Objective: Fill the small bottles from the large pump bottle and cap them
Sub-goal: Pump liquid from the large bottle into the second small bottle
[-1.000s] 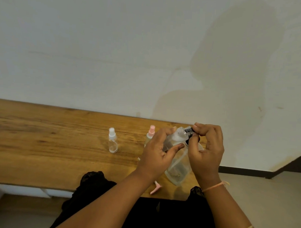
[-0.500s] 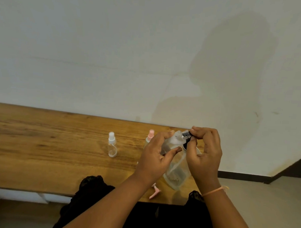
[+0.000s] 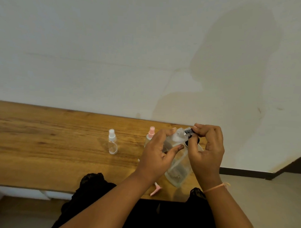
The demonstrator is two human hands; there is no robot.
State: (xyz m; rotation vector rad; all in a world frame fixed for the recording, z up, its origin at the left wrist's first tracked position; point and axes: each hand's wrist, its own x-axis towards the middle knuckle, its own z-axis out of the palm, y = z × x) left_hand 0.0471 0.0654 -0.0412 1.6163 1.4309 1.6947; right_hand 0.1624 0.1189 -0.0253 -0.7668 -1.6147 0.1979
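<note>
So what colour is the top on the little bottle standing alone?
A white plastic spray top; head view.

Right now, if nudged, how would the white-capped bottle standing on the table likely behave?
The white-capped bottle looks clear and possibly empty, so probably light and easily shoved. It stands tall and narrow, so a push near its cap would likely tip it. Once down, its round body might roll on the table.
</note>
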